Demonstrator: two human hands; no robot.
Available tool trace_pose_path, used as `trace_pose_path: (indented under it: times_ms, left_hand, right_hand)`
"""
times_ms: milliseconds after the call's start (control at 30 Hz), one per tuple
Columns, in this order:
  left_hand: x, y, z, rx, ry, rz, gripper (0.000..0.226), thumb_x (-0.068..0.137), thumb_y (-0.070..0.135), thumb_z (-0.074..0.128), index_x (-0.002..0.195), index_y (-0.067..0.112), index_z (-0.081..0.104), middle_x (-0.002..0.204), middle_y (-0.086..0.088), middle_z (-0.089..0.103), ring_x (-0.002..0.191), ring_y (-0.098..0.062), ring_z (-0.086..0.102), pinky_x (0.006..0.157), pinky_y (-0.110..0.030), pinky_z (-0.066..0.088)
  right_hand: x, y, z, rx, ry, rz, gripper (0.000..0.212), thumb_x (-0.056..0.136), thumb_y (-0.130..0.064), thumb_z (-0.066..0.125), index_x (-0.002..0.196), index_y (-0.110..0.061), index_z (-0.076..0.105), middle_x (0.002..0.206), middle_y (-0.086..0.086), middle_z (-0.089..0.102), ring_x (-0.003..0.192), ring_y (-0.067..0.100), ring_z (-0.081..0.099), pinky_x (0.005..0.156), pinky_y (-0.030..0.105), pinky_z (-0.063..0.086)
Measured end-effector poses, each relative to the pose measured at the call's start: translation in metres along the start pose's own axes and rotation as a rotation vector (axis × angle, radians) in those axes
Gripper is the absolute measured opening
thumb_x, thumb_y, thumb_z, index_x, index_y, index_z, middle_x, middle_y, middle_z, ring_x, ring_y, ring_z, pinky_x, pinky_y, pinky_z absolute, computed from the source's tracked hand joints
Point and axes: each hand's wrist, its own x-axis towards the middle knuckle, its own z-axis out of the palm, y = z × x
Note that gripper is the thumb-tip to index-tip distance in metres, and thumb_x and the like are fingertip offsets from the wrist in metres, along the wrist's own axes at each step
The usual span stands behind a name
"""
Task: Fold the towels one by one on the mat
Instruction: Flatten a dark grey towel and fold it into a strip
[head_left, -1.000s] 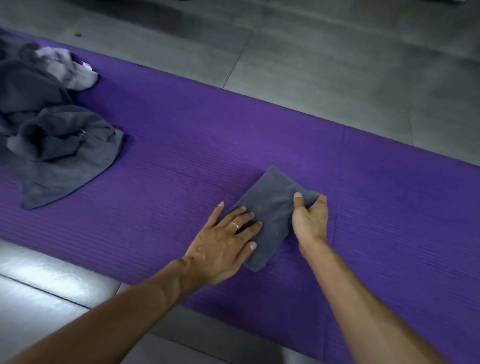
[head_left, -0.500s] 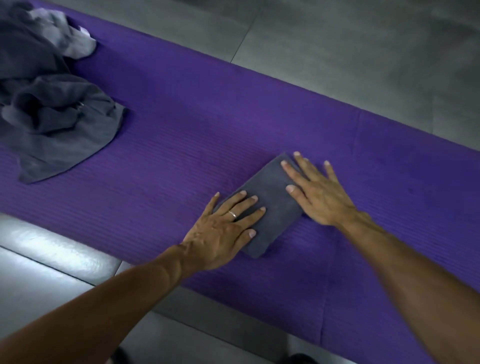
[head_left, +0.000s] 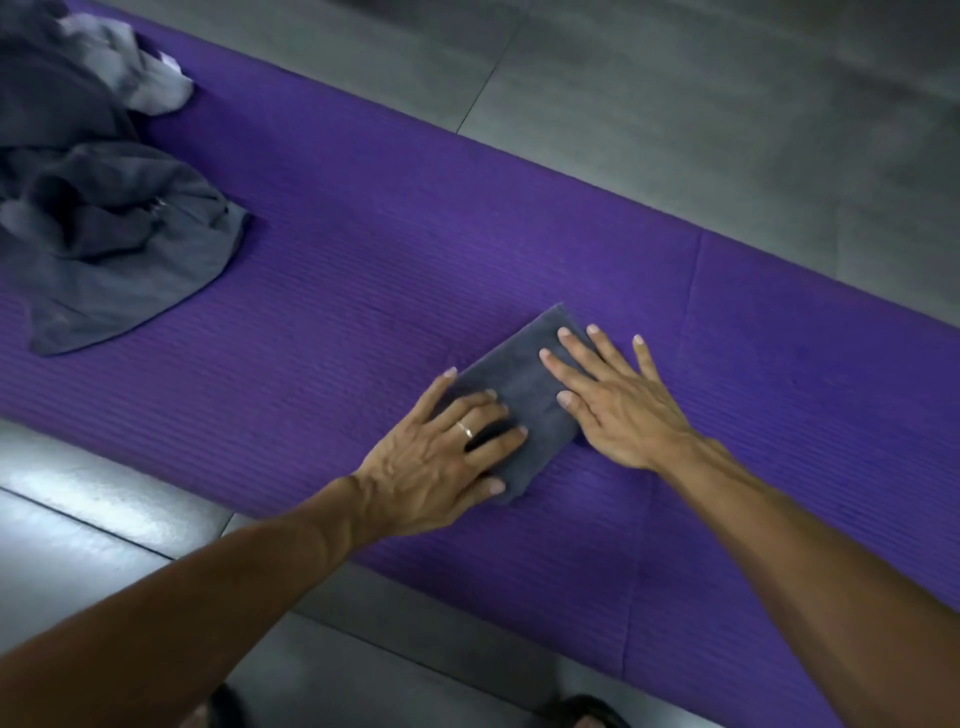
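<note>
A small folded dark grey towel (head_left: 524, 382) lies flat on the purple mat (head_left: 363, 291), near its front edge. My left hand (head_left: 441, 457), with a ring on one finger, presses its straight fingers on the towel's near left part. My right hand (head_left: 613, 405) lies flat with spread fingers over the towel's far right edge, partly on the mat. Both hands cover parts of the towel.
A heap of unfolded grey towels (head_left: 109, 228) sits on the mat at the far left, with a lighter cloth (head_left: 150, 83) on top at the back. Grey tiled floor (head_left: 675, 104) surrounds the mat. Dark footwear (head_left: 587, 714) shows at the bottom edge.
My right hand went from pinching the towel's right edge to lying flat and spread on it. The left hand kept pressing the towel and barely shifted.
</note>
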Motion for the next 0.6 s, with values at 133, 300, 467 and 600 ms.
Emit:
trace_pose_path:
  times_ms: [133, 300, 467, 600]
  left_hand:
    - [-0.007, 0.007, 0.005, 0.039, 0.037, 0.092, 0.080, 0.076, 0.059, 0.069, 0.141, 0.019, 0.042, 0.129, -0.008, 0.055, 0.119, -0.026, 0.051, 0.107, -0.047, 0.038]
    - [0.006, 0.000, 0.006, 0.057, 0.022, 0.037, 0.088, 0.060, 0.059, 0.080, 0.132, 0.022, 0.045, 0.122, -0.006, 0.059, 0.109, -0.026, 0.058, 0.095, -0.044, 0.049]
    - [0.015, -0.002, 0.004, -0.145, 0.096, -0.071, 0.051, 0.081, 0.047, 0.063, 0.123, 0.023, 0.049, 0.113, -0.001, 0.063, 0.099, -0.022, 0.062, 0.087, -0.044, 0.052]
    - [0.031, -0.023, -0.031, -0.822, 0.009, -0.417, 0.051, 0.083, 0.050, 0.064, 0.124, 0.020, 0.053, 0.111, 0.009, 0.064, 0.101, -0.007, 0.061, 0.090, -0.031, 0.049]
  right_hand:
    - [-0.004, -0.016, -0.006, 0.033, 0.064, 0.049, 0.049, 0.105, -0.037, 0.023, 0.153, -0.035, 0.014, 0.163, -0.006, -0.004, 0.149, 0.021, -0.016, 0.118, 0.050, -0.008]
    - [-0.012, -0.029, -0.004, 0.260, 0.138, -0.013, 0.055, 0.098, -0.009, 0.039, 0.151, -0.023, 0.030, 0.162, 0.000, 0.012, 0.150, 0.014, 0.000, 0.122, 0.039, 0.000]
    - [-0.027, -0.033, -0.007, 0.356, 0.067, -0.019, 0.075, 0.082, -0.015, 0.052, 0.152, -0.024, 0.026, 0.163, -0.004, 0.008, 0.148, 0.005, -0.006, 0.120, 0.031, -0.008]
    - [-0.029, -0.035, -0.015, 0.303, 0.117, -0.033, 0.093, 0.073, -0.032, 0.073, 0.151, -0.020, 0.024, 0.162, -0.006, 0.011, 0.146, 0.004, -0.012, 0.121, 0.039, -0.007]
